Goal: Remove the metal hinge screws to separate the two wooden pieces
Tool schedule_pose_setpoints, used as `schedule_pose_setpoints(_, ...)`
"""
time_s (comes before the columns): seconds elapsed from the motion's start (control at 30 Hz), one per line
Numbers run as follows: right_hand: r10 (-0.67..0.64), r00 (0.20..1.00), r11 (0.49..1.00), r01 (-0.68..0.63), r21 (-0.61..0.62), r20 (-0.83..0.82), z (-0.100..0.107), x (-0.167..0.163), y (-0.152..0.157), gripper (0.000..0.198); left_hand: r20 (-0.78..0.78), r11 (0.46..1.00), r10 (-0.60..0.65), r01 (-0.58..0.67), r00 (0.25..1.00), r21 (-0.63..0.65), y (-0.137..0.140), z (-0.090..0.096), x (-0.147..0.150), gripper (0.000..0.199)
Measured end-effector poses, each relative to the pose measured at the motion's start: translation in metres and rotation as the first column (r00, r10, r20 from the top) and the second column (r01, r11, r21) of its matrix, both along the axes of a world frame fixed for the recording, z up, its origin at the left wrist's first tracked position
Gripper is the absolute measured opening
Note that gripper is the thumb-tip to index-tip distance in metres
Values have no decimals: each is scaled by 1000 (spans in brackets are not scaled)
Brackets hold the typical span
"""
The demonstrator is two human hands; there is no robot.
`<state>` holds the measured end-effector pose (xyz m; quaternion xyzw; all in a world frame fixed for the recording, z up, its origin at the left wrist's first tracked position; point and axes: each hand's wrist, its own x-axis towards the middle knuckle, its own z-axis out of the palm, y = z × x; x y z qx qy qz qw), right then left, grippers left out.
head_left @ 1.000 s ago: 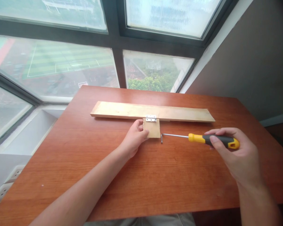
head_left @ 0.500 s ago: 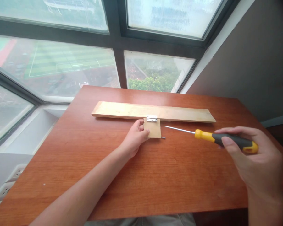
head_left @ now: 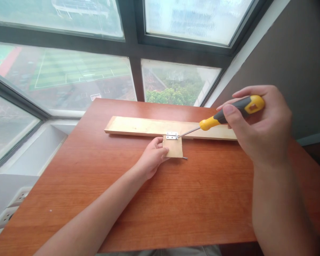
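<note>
My left hand grips the left edge of a small square wooden piece, thumb on top. A silver hinge lies across the top of this piece and the front edge of a long wooden board. In my right hand is a yellow and black screwdriver, tilted down to the left. Its tip meets the right end of the hinge, at what looks like a screw. A thin metal rod or screw sticks out from the lower right corner of the small piece.
The reddish-brown wooden table carries the board. Behind it stands a dark-framed window. A grey wall rises at the right, and white wall sockets are at the lower left.
My right hand has moved up and to the left, bringing the screwdriver's tip from beside the small piece onto the hinge. My left hand keeps its hold on the piece.
</note>
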<state>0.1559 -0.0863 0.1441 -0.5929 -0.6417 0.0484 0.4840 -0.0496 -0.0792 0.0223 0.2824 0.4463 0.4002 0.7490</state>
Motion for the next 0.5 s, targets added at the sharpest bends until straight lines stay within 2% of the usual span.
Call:
schedule_pose_setpoints(0.1, 20, 981, 994, -40, 97, 194, 14, -10, 9, 30, 9, 1000, 4, -4, 1000, -5, 0, 0, 0, 36)
schedule_pose_setpoints(0.2, 14, 945, 988, -63, 138, 328, 21, -19, 16, 26, 20, 1000, 1, 0, 1000, -4, -1, 1, 0, 37)
schedule_pose_setpoints(0.5, 30, 912, 983, -100, 152, 410, 19, -29, 21, 23, 26, 1000, 17, -17, 1000, -5, -1, 1, 0, 36)
